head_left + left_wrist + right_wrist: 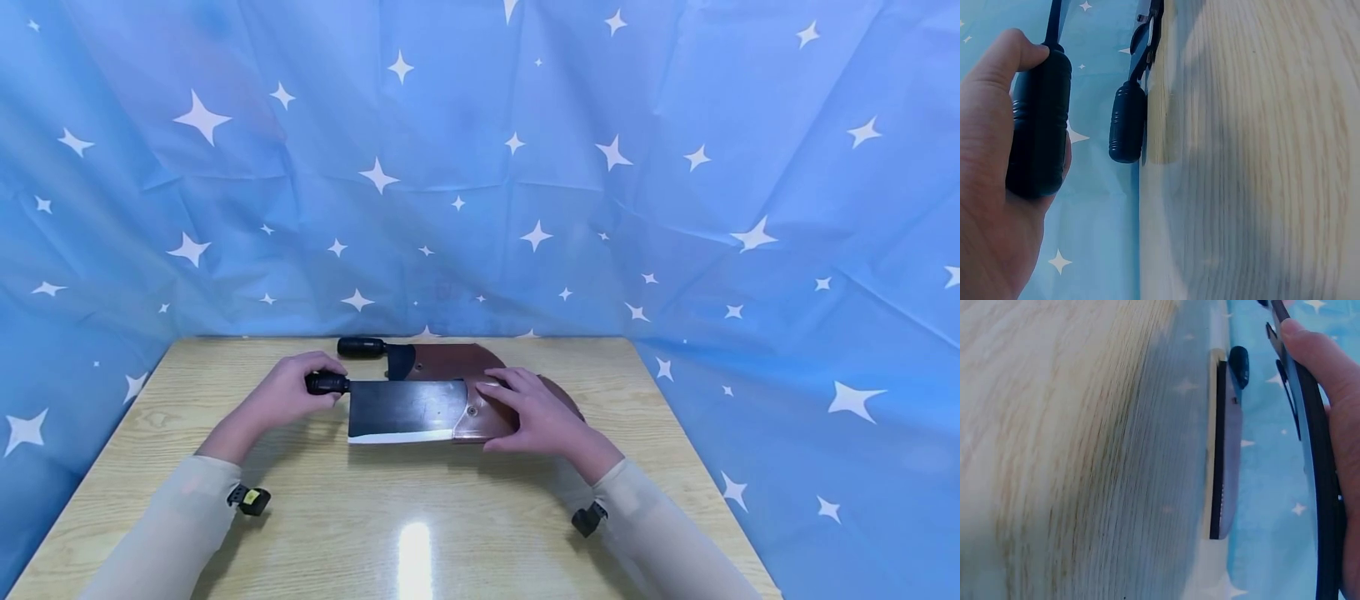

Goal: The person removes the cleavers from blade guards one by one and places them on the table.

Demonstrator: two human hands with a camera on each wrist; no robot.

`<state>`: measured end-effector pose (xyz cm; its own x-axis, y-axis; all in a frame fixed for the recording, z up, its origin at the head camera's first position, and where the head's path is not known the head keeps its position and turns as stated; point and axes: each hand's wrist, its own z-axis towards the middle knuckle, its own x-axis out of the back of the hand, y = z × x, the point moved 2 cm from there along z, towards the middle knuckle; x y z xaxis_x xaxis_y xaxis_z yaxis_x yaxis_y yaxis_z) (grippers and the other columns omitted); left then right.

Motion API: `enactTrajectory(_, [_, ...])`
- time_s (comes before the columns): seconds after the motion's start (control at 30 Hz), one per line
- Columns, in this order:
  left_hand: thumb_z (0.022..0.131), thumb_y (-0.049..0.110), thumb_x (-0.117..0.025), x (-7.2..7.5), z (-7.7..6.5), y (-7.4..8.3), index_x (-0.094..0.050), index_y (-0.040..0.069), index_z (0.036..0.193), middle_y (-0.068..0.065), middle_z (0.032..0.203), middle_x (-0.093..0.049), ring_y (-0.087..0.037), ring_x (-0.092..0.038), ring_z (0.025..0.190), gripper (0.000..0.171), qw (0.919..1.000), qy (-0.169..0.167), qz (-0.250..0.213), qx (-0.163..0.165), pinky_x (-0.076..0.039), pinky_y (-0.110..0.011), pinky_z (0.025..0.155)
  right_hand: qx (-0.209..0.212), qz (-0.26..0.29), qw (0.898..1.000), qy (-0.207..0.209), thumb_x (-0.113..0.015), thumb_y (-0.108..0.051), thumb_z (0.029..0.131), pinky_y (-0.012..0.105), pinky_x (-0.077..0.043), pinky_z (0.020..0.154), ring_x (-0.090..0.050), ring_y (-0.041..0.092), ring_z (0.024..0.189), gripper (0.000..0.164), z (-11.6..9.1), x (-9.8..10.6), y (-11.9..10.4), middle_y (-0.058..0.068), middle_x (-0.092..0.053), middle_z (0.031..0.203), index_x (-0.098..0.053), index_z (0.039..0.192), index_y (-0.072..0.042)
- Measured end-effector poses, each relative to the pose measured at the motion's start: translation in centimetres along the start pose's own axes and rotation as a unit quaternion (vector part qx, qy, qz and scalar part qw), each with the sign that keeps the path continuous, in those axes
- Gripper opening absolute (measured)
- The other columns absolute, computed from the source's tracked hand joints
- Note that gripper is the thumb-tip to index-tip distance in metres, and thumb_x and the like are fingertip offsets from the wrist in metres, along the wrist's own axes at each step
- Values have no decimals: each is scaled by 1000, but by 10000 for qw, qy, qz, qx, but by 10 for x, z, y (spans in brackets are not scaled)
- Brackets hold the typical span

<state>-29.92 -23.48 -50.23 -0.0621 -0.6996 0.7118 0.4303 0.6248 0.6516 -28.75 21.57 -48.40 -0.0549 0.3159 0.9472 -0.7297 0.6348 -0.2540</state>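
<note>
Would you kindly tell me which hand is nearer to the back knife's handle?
Left: the left hand grips the front knife's handle, in front and left of the back handle; the right hand holds the front knife's brown sheath, farther off to the right.

At one table (337, 533), you face two knives (405, 408), with one handle (362, 347) and one sheath (450, 360) apiece, two of each in all. Your two hands (288, 390) appear alongside two sleeves (176, 517) and two wrist cameras (255, 502).
</note>
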Motion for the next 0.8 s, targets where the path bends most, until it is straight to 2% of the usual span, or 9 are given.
enactTrajectory(0.23, [89, 7, -87, 3, -2, -4, -78, 6, 127, -6, 126, -75, -30, -70, 109, 39, 10000, -47, -60, -25, -59, -52, 92, -18, -74, 10000, -49, -90, -69, 83, 63, -39, 123, -41, 35, 156, 102, -2, -1, 3, 5, -41, 173, -50, 168, -30])
enactTrajectory(0.6, [89, 6, -87, 10, -8, -7, -79, 7, 125, -7, 122, -76, -29, -71, 109, 37, 10000, 3, 29, -26, -59, -50, 91, -122, 29, 9999, 24, -96, -62, 81, 60, -40, 123, -43, 32, 155, 102, -6, 3, 11, 8, -46, 169, -53, 165, -24])
enactTrajectory(0.8, [88, 6, -87, 12, -11, -12, -80, 7, 124, -5, 120, -76, -26, -71, 106, 37, 10000, 30, 69, 42, -60, -45, 90, -179, 41, 9998, 29, -97, -58, 81, 58, -43, 121, -45, 30, 152, 100, -11, 5, 17, 6, -48, 168, -55, 164, -22])
